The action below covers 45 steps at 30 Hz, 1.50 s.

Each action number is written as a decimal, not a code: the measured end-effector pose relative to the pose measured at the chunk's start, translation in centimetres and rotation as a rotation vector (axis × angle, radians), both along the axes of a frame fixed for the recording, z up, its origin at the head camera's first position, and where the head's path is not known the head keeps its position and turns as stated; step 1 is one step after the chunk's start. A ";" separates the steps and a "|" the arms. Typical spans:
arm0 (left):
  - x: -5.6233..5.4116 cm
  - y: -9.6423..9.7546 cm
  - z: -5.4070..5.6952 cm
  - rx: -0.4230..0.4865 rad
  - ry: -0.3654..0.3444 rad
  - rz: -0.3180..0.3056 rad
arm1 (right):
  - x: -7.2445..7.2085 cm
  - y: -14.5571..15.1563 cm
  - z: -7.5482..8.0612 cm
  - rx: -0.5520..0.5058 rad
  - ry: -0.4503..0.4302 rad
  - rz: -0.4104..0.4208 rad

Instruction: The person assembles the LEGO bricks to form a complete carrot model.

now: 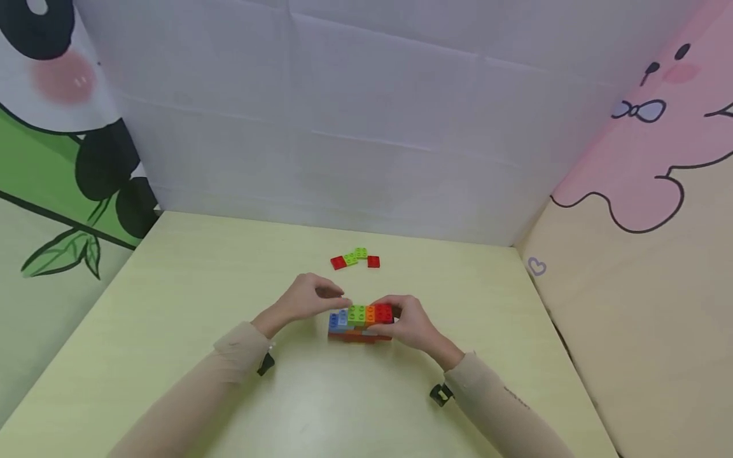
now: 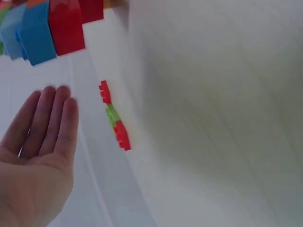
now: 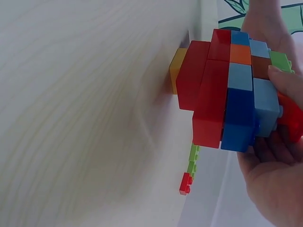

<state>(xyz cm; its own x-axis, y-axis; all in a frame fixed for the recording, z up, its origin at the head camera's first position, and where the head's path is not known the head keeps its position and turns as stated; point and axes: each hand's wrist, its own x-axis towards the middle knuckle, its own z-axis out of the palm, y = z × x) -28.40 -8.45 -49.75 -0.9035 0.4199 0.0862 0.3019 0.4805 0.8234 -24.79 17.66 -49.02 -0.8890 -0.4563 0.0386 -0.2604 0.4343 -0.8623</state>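
A built-up block of toy building bricks (image 1: 357, 316) is in front of me in the head view, green, orange and red on top, blue at its left end and red below. My right hand (image 1: 409, 323) grips its right end between thumb and fingers. The right wrist view shows that thumb against the grey-blue and red bricks, with a yellow brick (image 3: 177, 71) at the base. By the left end is my left hand (image 1: 306, 298), its thumb close to the green brick. Straight fingers (image 2: 45, 120) show in the left wrist view, apart from the bricks.
Behind the hands, several loose bricks lie on the pale table (image 1: 229, 254): a red one (image 1: 373, 261) on its own, and a red brick (image 1: 338, 263) in line with green bricks (image 1: 359, 253). A white sheet (image 1: 378, 127) stands behind, with painted panels at both sides.
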 end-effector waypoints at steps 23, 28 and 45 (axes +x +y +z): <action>-9.4 1.6 -3.7 -0.269 0.039 0.304 | -0.1 0.0 0.0 0.053 -0.027 -0.035; -10.1 2.3 -3.7 -0.313 0.062 0.282 | -0.2 -0.1 -0.1 0.046 -0.021 -0.028; -10.4 1.7 -4.1 -0.352 0.109 0.232 | -0.1 -0.2 0.3 0.081 -0.021 -0.035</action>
<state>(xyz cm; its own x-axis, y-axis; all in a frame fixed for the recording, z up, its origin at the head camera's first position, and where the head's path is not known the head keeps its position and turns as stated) -38.75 -6.73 -53.85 -0.9709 0.2280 0.0736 0.2289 0.7918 0.5663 -24.85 17.47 -48.75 -0.9046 -0.4259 -0.0167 -0.2257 0.5117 -0.8290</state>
